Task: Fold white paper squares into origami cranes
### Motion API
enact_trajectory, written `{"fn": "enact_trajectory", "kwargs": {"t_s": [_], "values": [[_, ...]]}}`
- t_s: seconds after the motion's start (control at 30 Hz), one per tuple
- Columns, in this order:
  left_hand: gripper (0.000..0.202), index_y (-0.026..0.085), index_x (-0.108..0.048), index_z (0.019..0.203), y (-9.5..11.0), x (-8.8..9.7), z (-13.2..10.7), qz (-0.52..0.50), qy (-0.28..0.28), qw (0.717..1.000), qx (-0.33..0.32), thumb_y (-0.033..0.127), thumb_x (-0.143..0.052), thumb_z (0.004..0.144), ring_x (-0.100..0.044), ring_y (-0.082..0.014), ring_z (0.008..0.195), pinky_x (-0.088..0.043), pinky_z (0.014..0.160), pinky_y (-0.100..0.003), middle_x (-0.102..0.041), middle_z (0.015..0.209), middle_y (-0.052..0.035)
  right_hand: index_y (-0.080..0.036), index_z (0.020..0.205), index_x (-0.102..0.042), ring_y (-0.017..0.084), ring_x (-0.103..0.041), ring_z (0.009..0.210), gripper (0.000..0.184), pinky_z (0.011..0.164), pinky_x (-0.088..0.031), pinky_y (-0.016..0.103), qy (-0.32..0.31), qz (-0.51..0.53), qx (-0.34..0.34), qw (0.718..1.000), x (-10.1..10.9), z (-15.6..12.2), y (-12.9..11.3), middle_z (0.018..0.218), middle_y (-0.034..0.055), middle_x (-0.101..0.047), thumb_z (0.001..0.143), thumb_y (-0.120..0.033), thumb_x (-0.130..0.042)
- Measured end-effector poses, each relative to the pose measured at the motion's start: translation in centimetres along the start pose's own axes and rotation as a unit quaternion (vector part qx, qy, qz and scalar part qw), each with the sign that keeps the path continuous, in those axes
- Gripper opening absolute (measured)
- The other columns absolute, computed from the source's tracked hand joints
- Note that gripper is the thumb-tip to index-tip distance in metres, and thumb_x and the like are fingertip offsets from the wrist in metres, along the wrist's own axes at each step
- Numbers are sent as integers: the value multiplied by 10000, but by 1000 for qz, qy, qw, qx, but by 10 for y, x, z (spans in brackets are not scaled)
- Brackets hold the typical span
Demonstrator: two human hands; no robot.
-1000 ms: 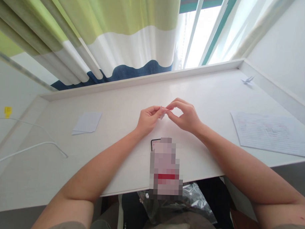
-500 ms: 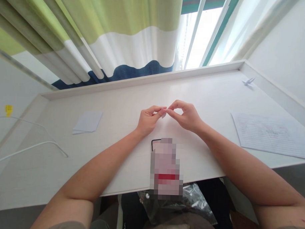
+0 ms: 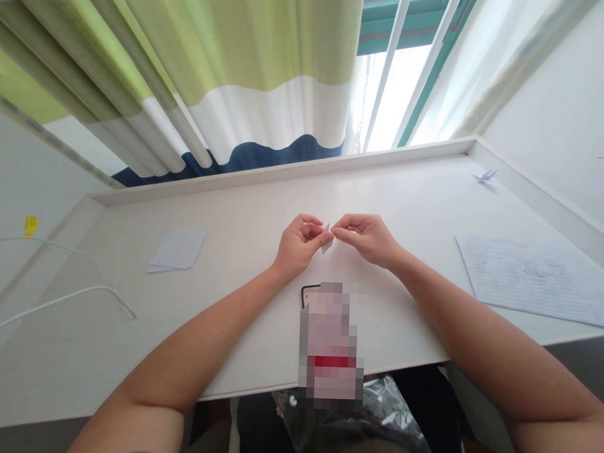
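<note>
A small folded piece of white paper [image 3: 326, 244] is held above the middle of the white desk [image 3: 249, 330]. My left hand [image 3: 301, 245] pinches it between thumb and fingers from the left. From the right, the thumb and forefinger of my right hand [image 3: 365, 238] are closed on its edge. The fingertips cover part of the paper, so its full shape is hidden. Nearer my body lies a black-edged phone [image 3: 303, 294], mostly covered by a blurred patch.
Loose white paper sheets [image 3: 178, 250] lie on the left, near a white cable [image 3: 94, 288]. A lined, written sheet [image 3: 533, 277] is on the right. A folded paper figure [image 3: 485, 176] stands in the far right corner. A clear plastic bag [image 3: 394, 415] rests below the desk edge.
The folded paper has turned and now shows more upright between my hands. My right fingers have drawn closer together. The whole view has shifted slightly, with the desk lower in the picture.
</note>
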State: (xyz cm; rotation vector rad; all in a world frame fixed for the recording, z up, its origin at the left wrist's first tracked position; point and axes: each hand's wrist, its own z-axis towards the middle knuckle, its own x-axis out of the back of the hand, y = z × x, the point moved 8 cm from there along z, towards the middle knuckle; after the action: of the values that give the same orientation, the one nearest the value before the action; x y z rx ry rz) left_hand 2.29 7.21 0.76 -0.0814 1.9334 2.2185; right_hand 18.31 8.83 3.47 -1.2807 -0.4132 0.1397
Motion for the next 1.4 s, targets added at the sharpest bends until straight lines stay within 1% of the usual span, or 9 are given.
{"fn": "enact_trajectory", "kwargs": {"t_s": [0.13,0.23,0.33,0.5,0.7,0.9,1.07,1.23,1.4], "values": [[515,194,-689,1048,-3,-6,0,1,-40,999,20,502,-978,752,-713,-143,770,-556,776,-310,-785,851,-23,-211,779,-767,190,-727,798,171,809,-567,382,58,-4,11,998,8,-1,-2,814,32,-802,865,-355,-802],[460,169,-761,995,-7,-8,1,22,-59,998,31,520,-956,771,-729,-165,799,-561,788,-328,-810,883,-65,-212,749,-739,190,-717,762,151,801,-570,393,77,13,7,997,9,-1,-3,769,23,-782,843,-315,-797],[414,167,-794,931,-9,-5,1,36,-41,998,35,526,-939,786,-725,-169,787,-558,781,-330,-818,857,-71,-209,760,-734,196,-721,747,161,802,-583,408,60,54,-11,997,6,0,-1,758,29,-772,863,-326,-776],[391,186,-801,912,-3,3,3,35,7,999,24,531,-935,785,-714,-163,800,-562,780,-321,-817,882,-55,-216,924,-807,199,-735,803,139,875,-597,432,78,72,-29,994,12,1,5,818,28,-786,865,-331,-757],[353,197,-823,860,-2,9,6,47,30,998,9,517,-940,768,-632,-133,740,-513,707,-281,-781,831,-25,-216,989,-792,228,-747,940,245,910,-585,433,-9,68,-31,997,-4,1,12,988,70,-816,873,-429,-825],[359,194,-823,914,-1,6,5,35,16,999,18,517,-922,791,-633,-127,693,-526,713,-285,-770,764,-17,-218,1110,-765,199,-762,778,337,872,-597,432,-70,88,-52,992,-12,0,19,941,49,-829,904,-477,-825],[383,192,-821,945,-1,5,4,45,8,999,27,545,-892,813,-700,-155,733,-543,665,-282,-791,799,-39,-219,1160,-792,210,-779,848,385,906,-611,439,-74,95,-36,992,-11,1,21,961,59,-839,941,-535,-797],[435,194,-816,1078,-3,6,5,26,18,999,28,516,-905,800,-703,-150,725,-549,654,-273,-788,775,-23,-204,960,-802,189,-743,784,416,813,-621,405,-47,89,-37,994,-10,3,20,909,54,-818,833,-590,-886],[446,185,-819,1084,-5,3,4,38,6,999,35,507,-913,790,-727,-171,812,-554,667,-277,-809,855,-49,-205,807,-744,177,-704,699,461,708,-607,377,-5,63,-37,997,-5,3,14,801,40,-774,771,-635,-906]]}}
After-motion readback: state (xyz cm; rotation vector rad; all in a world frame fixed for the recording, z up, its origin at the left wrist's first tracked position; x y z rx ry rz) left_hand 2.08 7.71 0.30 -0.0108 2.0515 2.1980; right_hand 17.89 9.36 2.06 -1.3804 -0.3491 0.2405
